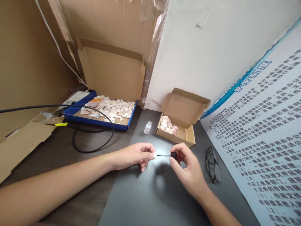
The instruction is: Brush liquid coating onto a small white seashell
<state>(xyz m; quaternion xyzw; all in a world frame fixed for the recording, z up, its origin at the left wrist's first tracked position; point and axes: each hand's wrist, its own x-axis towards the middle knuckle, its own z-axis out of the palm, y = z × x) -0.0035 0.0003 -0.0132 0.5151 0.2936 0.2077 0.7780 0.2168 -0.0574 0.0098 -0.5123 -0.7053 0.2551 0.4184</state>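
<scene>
Between the thumb and fingers of my left hand is a small white seashell, mostly covered by the fingertips. My right hand grips the black cap of a brush applicator. Its thin stem points left, and the dark bristle tip meets the shell or lies right at its edge; I cannot tell which. Behind my hands stands a small clear glass bottle, uncapped and upright, with a pale label. Just right of it, an open cardboard box holds several shells in its left part.
A blue-sided box full of white shells stands at the back left, lid raised. A black cable loops in front of it. Dark glasses lie at the right on the grey mat, near a printed sheet.
</scene>
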